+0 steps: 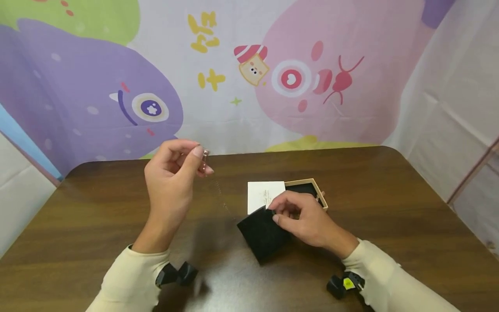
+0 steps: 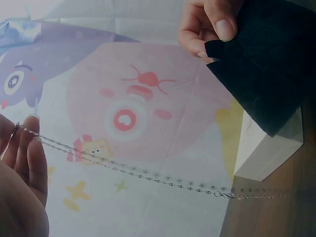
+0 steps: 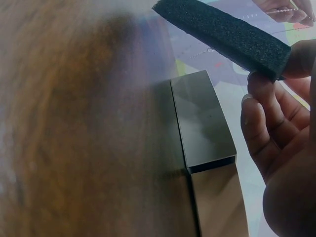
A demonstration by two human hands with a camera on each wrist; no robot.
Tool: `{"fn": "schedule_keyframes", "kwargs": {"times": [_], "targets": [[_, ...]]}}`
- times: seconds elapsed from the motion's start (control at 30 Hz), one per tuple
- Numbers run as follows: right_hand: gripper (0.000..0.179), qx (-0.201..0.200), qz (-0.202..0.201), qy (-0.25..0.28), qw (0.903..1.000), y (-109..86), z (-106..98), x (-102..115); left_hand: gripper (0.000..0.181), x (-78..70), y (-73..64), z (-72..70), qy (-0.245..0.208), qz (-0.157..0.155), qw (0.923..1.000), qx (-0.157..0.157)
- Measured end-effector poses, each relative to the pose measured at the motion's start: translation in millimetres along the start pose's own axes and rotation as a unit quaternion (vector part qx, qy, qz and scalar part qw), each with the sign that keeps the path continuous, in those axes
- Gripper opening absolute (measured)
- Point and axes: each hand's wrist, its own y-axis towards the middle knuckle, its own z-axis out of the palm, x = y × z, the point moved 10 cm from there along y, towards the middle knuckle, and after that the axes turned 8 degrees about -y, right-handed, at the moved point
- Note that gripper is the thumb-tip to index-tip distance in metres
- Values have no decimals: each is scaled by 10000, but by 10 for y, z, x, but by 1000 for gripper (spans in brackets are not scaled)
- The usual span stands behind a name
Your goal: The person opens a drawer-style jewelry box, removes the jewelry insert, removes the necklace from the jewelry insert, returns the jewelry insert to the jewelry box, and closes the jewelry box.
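Observation:
My left hand (image 1: pixel 168 182), raised above the table, pinches a fine silver chain necklace (image 2: pixel 163 180) between thumb and fingers. The chain hangs down in two strands, and a small clasp shows along it in the left wrist view. In my right hand (image 1: pixel 308 219), a thin square black foam insert (image 1: pixel 265 236) is held by one corner, tilted. Its porous edge is visible in the right wrist view. Just behind the insert, a small drawer box sits on the table, with a white sleeve (image 1: pixel 259 194) and a gold-edged drawer (image 1: pixel 322 199) pulled partly out, black inside.
The dark wooden table (image 1: pixel 117 216) has rounded back corners. A cartoon-printed cloth (image 1: pixel 226 125) hangs right behind its far edge. Pale cloth walls (image 1: pixel 436 130) stand at the sides. Black cameras are strapped to both wrists.

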Motion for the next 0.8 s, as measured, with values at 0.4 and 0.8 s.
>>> {"fn": "schedule_keyframes", "kwargs": {"times": [0.4, 0.8], "targets": [[21, 4, 131, -12, 9999, -6, 0, -4, 9, -9, 27, -82, 32, 85, 9996, -250], [20, 20, 57, 34, 10000, 11, 1, -4, 8, 23, 54, -141, -21, 111, 9995, -294]]}}
